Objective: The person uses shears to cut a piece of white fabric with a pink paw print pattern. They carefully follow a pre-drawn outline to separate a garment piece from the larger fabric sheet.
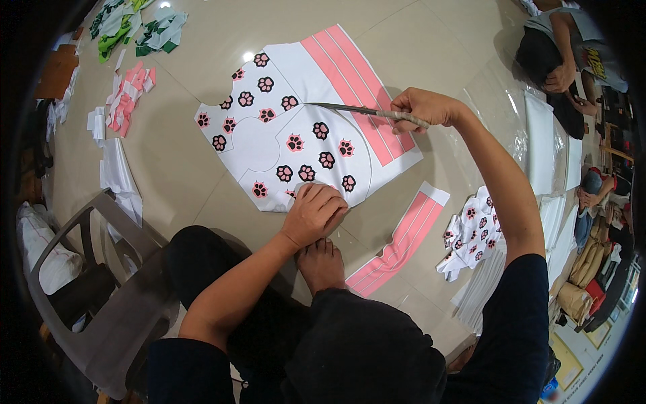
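Note:
A white fabric sheet (pixel 316 135) with pink and black paw prints lies on the floor before me. Thin outlines of garment pieces mark it, and pink stripes run along its far right side. My right hand (pixel 427 110) grips a pair of long scissors (pixel 356 110) by the handles, one of which looks wrapped. Their blades point left across the sheet, the tip near a drawn line. At the near edge, my left hand (pixel 315 212) is closed with curled fingers on the fabric. What lies under its fingertips is hidden.
A pink striped strip (pixel 397 249) and a paw-print fabric pile (pixel 474 229) lie at right. Pink scraps (pixel 128 97) and green scraps (pixel 161 34) lie at left, beside a grey plastic chair (pixel 121 283). Another person (pixel 565 67) sits far right. My bare foot (pixel 321 266) is near the sheet.

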The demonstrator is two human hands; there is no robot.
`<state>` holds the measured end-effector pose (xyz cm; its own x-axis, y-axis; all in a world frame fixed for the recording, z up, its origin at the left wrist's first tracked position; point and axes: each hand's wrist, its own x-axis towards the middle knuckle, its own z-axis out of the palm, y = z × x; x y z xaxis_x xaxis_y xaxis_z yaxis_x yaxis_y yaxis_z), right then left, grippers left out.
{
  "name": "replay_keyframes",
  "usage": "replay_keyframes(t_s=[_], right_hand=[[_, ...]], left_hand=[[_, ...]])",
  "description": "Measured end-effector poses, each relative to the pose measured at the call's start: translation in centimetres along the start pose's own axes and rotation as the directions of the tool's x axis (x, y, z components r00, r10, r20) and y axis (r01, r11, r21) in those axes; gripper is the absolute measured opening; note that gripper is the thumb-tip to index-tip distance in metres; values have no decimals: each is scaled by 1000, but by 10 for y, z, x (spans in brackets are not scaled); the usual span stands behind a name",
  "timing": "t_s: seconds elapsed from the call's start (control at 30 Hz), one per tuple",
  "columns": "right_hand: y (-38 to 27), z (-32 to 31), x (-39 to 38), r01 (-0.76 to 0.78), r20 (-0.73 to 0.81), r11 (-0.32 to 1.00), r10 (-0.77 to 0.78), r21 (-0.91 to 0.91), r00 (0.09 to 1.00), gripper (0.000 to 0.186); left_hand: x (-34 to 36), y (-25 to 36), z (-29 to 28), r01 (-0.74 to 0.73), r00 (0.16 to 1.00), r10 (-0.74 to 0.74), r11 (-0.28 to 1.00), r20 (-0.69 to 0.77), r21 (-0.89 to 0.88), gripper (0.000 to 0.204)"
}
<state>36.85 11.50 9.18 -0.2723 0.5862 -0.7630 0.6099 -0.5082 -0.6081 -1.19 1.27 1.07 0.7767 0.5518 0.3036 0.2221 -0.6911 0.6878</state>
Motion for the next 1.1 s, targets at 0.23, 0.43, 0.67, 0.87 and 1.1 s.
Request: replay_keyframes(t_s=[0.23, 0.43, 0.67, 0.87, 1.1], right_hand=[[7, -10, 6, 13, 20, 999, -13, -33, 1000, 30], [-3, -13, 8, -3, 32, 996, 6, -92, 999, 33], [-12, -13, 10, -10, 26, 998, 11, -61, 1000, 32], [-14, -15, 15, -1, 46, 999, 3, -49, 999, 32], [-15, -17, 18, 8, 57, 999, -5, -46, 998, 33]], left_hand=[[1, 0, 0, 5, 1000, -5, 1000, 1, -8, 19], [0, -1, 0, 3, 1000, -3, 1000, 7, -2, 20], [1, 0, -1, 5, 1000, -5, 1000, 8, -4, 20], [1, 0, 0, 7, 1000, -7, 1000, 9, -3, 21], [1, 0, -1, 4, 1000, -4, 1000, 3, -4, 20]])
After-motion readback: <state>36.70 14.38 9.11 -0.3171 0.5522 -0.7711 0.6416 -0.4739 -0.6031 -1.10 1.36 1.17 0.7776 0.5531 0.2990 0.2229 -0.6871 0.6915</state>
